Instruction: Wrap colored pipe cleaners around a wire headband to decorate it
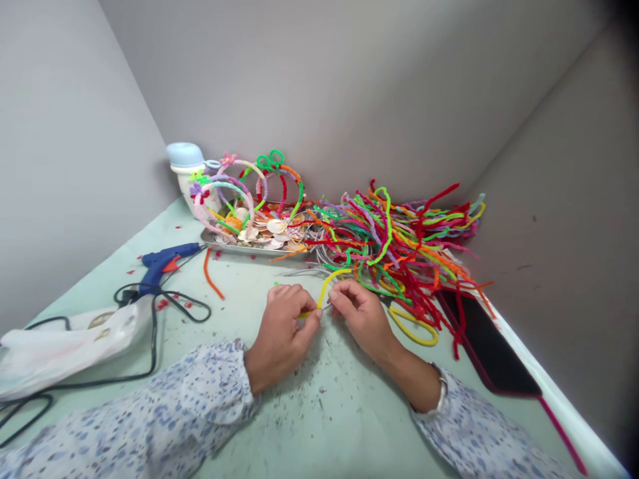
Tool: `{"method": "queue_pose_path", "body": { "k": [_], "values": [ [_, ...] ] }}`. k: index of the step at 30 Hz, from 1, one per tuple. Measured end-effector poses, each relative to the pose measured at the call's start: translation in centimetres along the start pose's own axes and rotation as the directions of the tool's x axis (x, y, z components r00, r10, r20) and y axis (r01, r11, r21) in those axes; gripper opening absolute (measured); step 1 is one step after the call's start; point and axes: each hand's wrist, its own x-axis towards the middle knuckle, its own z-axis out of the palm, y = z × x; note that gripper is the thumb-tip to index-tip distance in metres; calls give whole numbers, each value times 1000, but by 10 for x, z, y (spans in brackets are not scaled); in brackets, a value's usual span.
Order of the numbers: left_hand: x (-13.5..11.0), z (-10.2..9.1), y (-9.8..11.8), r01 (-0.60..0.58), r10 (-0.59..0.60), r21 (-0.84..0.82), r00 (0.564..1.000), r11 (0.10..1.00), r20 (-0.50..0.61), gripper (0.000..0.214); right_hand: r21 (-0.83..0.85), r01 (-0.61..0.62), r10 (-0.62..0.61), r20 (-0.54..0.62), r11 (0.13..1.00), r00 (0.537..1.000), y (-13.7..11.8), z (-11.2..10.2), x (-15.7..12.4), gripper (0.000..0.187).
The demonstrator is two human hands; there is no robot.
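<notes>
Between the thumb and forefinger of my left hand [289, 326], a yellow pipe cleaner [324, 286] is pinched; it rises from the fingertips and curves over to the right, behind my other hand. My right hand [360, 318] is closed in a pinch just beside it. A short bit of thin grey wire [327, 307] shows between the two sets of fingertips, and the right fingers appear to grip it. Part of the yellow piece is hidden by my left fingers. A yellow loop [414, 329] lies on the table right of my right hand.
Behind the hands lies a heap of coloured pipe cleaners [394, 233]. A metal tray [249, 250] holds shells and several decorated hoops, near a white bottle with a blue cap [184, 156]. At left are a blue glue gun [162, 263], its cord and a plastic bag [74, 352]; at right, a phone [492, 346].
</notes>
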Motion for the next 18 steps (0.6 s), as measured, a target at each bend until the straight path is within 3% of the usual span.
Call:
{"method": "queue_pose_path", "body": {
  "k": [11, 18],
  "values": [
    [2, 0, -2, 73, -75, -70, 997, 995, -28, 17, 15, 17, -17, 29, 1000, 999, 0, -1, -1, 13],
    [2, 1, -3, 53, -56, -34, 993, 998, -100, 2, 27, -8, 7, 14, 1000, 1000, 1, -1, 0, 13]
  ]
}}
